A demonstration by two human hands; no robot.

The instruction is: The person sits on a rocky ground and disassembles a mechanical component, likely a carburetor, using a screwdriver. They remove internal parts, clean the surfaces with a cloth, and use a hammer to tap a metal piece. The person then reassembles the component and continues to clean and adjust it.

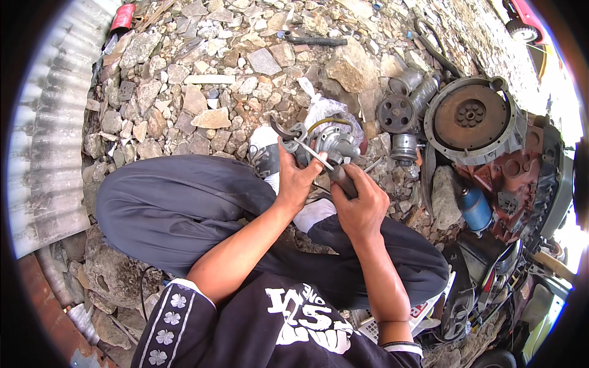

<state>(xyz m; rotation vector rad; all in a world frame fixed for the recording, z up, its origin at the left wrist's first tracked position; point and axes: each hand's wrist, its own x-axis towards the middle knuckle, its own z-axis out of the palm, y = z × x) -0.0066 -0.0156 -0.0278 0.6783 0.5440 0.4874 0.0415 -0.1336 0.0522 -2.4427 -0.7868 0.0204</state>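
My left hand is closed round a grey metal part with a C-shaped open end, its thumb against a thin pale shaft. That shaft runs into the thick dark handle of what looks like a screwdriver, which my right hand grips. Just beyond my fingers is a rounded grey metal housing with a brownish hose curving over it. I cannot tell whether the housing is held or resting. A clear plastic bag lies behind it.
On the right stand a piston, a pulley, a round flywheel in its housing, a reddish engine block and a blue canister. Broken stones cover the ground. A corrugated metal sheet rises on the left.
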